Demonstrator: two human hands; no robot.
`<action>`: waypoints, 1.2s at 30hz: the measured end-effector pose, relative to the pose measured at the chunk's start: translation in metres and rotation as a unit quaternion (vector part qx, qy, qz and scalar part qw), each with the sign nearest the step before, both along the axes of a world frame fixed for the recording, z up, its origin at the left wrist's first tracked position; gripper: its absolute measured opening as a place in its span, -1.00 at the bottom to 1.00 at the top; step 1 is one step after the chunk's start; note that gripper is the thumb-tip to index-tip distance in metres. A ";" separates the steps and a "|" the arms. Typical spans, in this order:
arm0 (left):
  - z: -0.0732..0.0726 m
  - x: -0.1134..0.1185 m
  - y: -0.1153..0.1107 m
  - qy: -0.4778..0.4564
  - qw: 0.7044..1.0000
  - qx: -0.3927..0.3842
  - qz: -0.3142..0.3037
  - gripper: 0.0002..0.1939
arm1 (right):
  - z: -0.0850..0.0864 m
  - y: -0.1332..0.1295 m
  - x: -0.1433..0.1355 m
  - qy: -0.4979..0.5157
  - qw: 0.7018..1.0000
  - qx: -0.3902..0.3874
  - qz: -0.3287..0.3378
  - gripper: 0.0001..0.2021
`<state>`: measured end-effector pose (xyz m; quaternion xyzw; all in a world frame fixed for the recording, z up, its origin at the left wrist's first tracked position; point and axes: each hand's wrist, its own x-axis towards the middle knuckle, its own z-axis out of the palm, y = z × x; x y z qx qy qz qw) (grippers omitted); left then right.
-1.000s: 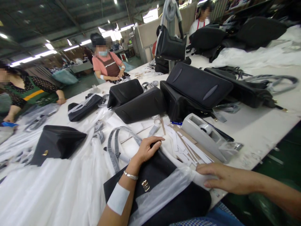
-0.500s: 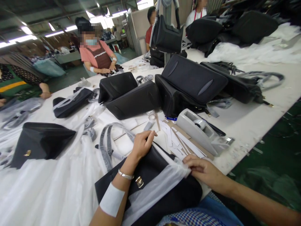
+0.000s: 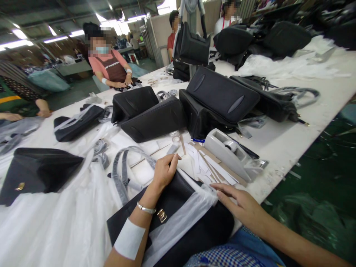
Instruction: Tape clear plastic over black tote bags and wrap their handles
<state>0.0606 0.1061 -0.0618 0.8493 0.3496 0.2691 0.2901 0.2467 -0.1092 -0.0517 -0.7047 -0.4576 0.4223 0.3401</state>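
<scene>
A black handbag (image 3: 191,226) with a gold clasp (image 3: 161,215) lies tilted in front of me. A strip of thin white wrapping sheet (image 3: 178,222) runs across it. My left hand (image 3: 166,171), with a bracelet and a white patch on the forearm, is closed at the bag's far edge; its fingertips are partly hidden. At the right end of the sheet is my right hand (image 3: 236,200), its fingers stretched out and touching the sheet's bunched end. Plastic-wrapped handles (image 3: 124,170) loop out beyond the bag on the left.
A grey tape dispenser (image 3: 230,152) stands beyond my right hand, next to paper strips (image 3: 201,163). Several black bags (image 3: 222,94) lie across the table. White sheeting (image 3: 55,226) spreads at left, near another clasped bag (image 3: 41,170). A masked co-worker (image 3: 108,66) handles something across the table.
My right hand's fingers have straightened from a pinch on the sheet's end. My left hand stays at the bag's edge. The whole view has shifted slightly.
</scene>
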 end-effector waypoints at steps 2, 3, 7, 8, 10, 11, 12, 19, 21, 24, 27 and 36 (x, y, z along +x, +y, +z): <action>0.003 0.000 -0.002 -0.014 1.000 0.014 0.016 -0.60 | 0.004 0.004 0.001 0.002 1.000 -0.018 0.023 -0.55; 0.004 0.000 -0.003 -0.017 0.999 0.019 0.023 -0.60 | 0.005 0.006 0.003 0.011 0.999 -0.030 0.034 -0.56; 0.002 0.009 -0.005 0.059 0.997 0.035 0.044 -0.60 | -0.002 0.011 0.014 -0.012 0.993 -0.043 0.108 -0.62; -0.001 0.013 -0.006 0.104 0.993 0.035 0.046 -0.60 | -0.005 0.012 0.016 -0.041 0.989 -0.030 0.136 -0.63; -0.008 0.021 -0.007 0.188 0.980 0.035 0.047 -0.57 | -0.008 0.012 0.019 -0.100 0.979 0.004 0.177 -0.58; -0.012 0.024 -0.007 0.212 0.975 0.036 0.046 -0.56 | -0.009 0.011 0.019 -0.122 0.975 0.017 0.187 -0.54; -0.015 0.027 -0.008 0.215 0.975 0.041 0.042 -0.55 | -0.009 0.009 0.020 -0.137 0.972 0.026 0.190 -0.53; -0.018 0.009 -0.005 -0.069 0.974 0.143 -0.161 -0.70 | -0.004 -0.020 0.010 -0.209 0.968 0.090 0.103 -0.58; -0.015 0.003 -0.004 -0.066 0.960 0.157 -0.223 -0.71 | -0.008 -0.028 0.001 -0.230 0.962 0.115 0.093 -0.52; -0.014 0.004 -0.005 0.015 0.949 0.197 -0.247 -0.61 | -0.022 -0.035 -0.013 -0.277 0.943 0.164 0.087 -0.35; -0.017 0.018 -0.010 0.138 0.940 0.228 -0.212 -0.44 | -0.043 -0.034 -0.017 -0.312 0.926 0.199 0.072 -0.27; -0.014 0.042 -0.024 0.323 0.910 0.203 -0.162 -0.35 | -0.054 -0.032 -0.008 -0.312 0.917 0.241 0.055 -0.44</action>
